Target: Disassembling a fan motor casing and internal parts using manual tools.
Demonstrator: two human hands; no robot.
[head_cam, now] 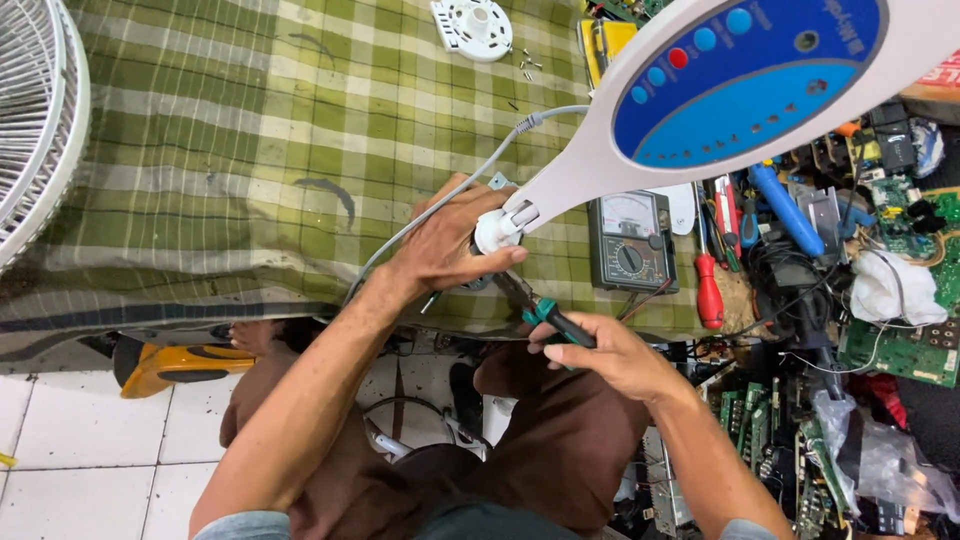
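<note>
- The white fan control housing (700, 90), with a blue oval panel of round buttons on its face, stretches from the upper right down to a narrow neck over the near edge of the bench (250, 200).
- The left hand (450, 245) wraps that white neck end, fingers clamped round it; a grey cable (450, 195) runs out past the wrist.
- The right hand (610, 355) has its fingers closed on a screwdriver (545, 318) with a black and green handle, whose tip points up at the neck.
- Just right of the neck lies a grey analogue multimeter (630, 240); beside it a red-handled screwdriver (708, 285) and a blue-handled tool (785, 205).
- Farther right, green circuit boards (900, 345) and dark cables lie in a heap.
- At the far edge sits a white round plastic part (472, 27) with small screws (527, 65) near it.
- A white fan grille (35, 120) shows at left.
- The bench wears a green checked cloth; below it are white floor tiles (60, 440).
</note>
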